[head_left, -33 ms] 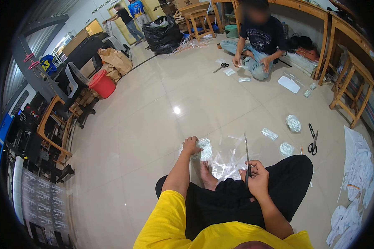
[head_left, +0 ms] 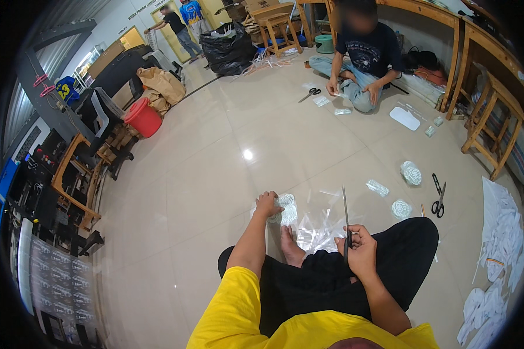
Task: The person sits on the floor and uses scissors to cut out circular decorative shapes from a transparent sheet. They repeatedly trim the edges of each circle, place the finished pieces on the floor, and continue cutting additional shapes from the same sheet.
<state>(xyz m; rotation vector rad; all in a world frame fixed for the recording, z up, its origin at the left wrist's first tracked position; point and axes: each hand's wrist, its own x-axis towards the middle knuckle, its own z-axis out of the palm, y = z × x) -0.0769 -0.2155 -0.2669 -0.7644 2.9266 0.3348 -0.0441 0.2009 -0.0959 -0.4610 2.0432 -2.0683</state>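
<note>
My left hand (head_left: 266, 205) rests on a pale, patterned sheet-like piece (head_left: 287, 216) with round shapes on the floor, its fingers apart and touching the piece's left side. In my right hand (head_left: 362, 249) is a pair of black-handled scissors (head_left: 346, 212), held upright over my lap, the blades together and pointing away from me. Thin clear plastic scraps (head_left: 318, 231) lie in a shiny heap between my bare foot (head_left: 292, 247) and the scissors. My fingers hide part of the patterned piece.
To the right lie two round patterned bundles (head_left: 411, 173), a small oblong one (head_left: 378, 187) and another pair of scissors (head_left: 441, 203). White cloth (head_left: 501, 238) is heaped farther right. A person (head_left: 364, 58) sits on the floor ahead. A red bucket (head_left: 143, 117) stands far left.
</note>
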